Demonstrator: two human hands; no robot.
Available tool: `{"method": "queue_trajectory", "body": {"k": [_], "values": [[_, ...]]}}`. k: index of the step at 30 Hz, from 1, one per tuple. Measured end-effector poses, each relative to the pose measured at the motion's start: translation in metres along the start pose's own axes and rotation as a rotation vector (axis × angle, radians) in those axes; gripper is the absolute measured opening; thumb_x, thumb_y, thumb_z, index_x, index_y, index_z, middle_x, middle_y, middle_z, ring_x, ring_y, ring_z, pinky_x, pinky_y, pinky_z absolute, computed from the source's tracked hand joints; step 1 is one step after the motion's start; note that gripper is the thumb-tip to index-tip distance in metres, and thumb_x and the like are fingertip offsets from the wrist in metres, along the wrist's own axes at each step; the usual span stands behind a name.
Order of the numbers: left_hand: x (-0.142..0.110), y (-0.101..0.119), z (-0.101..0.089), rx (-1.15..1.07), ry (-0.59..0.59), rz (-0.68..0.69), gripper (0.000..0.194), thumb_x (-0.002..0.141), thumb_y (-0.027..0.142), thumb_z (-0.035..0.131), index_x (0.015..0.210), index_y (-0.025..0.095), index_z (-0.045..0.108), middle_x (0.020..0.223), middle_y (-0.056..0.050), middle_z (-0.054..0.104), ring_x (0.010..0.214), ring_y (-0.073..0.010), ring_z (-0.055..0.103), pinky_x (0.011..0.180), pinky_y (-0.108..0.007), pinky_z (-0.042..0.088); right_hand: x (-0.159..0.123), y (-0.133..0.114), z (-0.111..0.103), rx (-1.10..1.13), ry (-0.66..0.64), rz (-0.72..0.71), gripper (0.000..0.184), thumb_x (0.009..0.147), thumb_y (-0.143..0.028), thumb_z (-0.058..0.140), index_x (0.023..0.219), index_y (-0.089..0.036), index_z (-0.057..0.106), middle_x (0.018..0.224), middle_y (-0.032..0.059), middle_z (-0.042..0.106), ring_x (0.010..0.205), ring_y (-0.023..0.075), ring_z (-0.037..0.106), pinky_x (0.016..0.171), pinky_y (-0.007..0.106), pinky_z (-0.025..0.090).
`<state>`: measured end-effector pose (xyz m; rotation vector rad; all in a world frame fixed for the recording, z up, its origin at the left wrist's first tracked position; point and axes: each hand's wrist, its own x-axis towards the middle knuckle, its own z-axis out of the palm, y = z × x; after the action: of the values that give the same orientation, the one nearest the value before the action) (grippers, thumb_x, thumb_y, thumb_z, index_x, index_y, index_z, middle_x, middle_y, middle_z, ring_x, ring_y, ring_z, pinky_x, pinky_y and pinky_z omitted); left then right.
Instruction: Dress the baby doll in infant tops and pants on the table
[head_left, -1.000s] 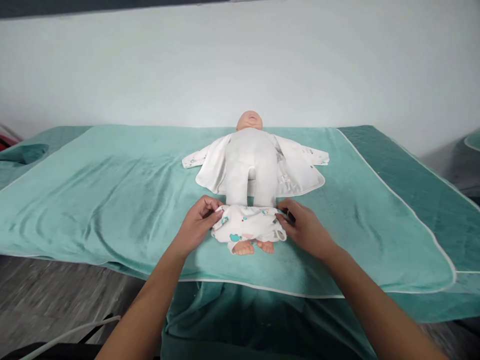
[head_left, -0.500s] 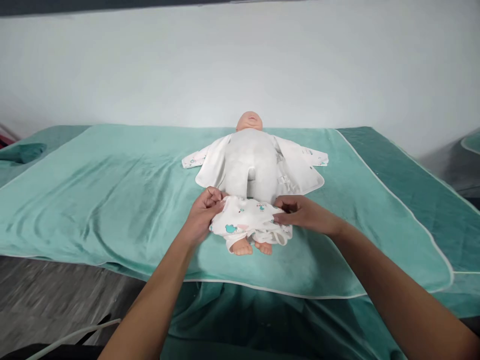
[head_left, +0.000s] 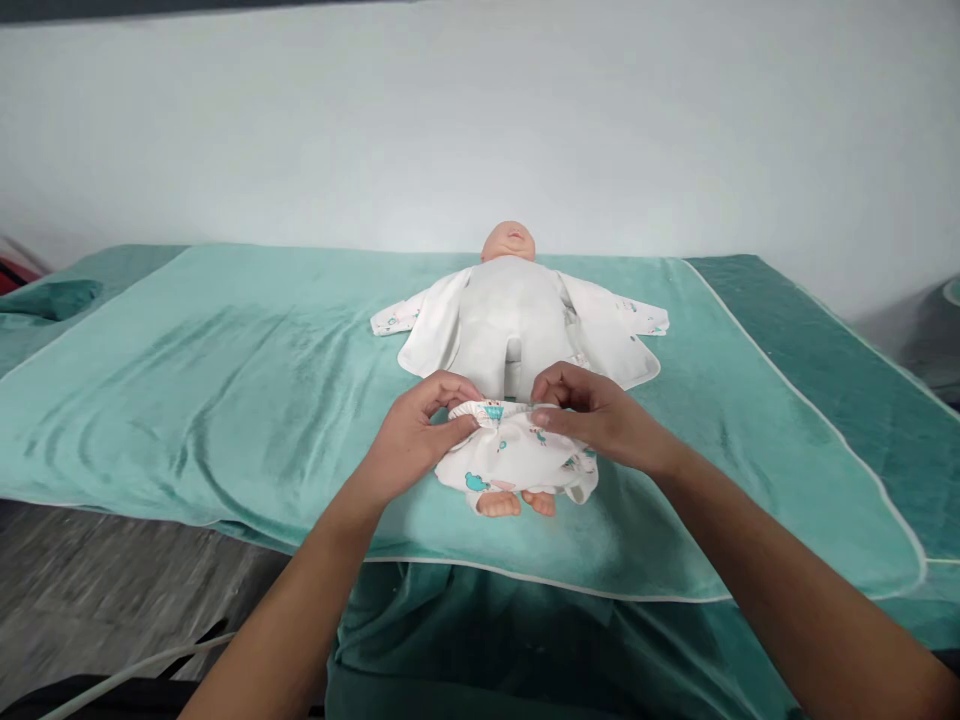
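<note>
A baby doll (head_left: 499,305) lies on its back, head away from me, with a white patterned jacket (head_left: 433,325) spread open under its pale torso and its arms in the sleeves. Bunched round its lower legs are white baby pants (head_left: 510,460) with a green animal print; the bare feet stick out below the hems. My left hand (head_left: 424,430) pinches the waistband on its left side, thumb in front. On the other side of the same waistband, my right hand (head_left: 592,415) grips the cloth between thumb and fingers.
Under the doll a light green blanket (head_left: 247,400) with a white edge covers the table. A darker green cover (head_left: 810,340) shows at the right and hangs over the front. Behind stands a pale wall (head_left: 480,120). At the lower left a cable (head_left: 142,665) runs above the grey floor (head_left: 112,590).
Both hands have moved from the outer sides of the pants toward the middle of the waistband. The waistband now shows gathered between them. The view has shifted slightly.
</note>
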<state>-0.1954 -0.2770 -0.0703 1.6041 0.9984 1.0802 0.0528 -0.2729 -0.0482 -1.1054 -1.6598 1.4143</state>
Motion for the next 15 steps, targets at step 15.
{"method": "queue_trajectory", "body": {"k": [15], "values": [[0.019, -0.041, -0.010, 0.225, -0.002, -0.153, 0.015, 0.087, 0.036, 0.065, 0.091, 0.022, 0.062, 0.079, 0.002, 0.054, 0.072, -0.0147, 0.050, 0.066, -0.029, 0.040, 0.000, 0.057, -0.030, -0.241, 0.128, 0.007, 0.025, 0.084, -0.043, 0.071, 0.084, -0.023, 0.055, 0.076, -0.0040, 0.047, 0.070, 0.0145, 0.041, 0.064, 0.029, 0.034]]}}
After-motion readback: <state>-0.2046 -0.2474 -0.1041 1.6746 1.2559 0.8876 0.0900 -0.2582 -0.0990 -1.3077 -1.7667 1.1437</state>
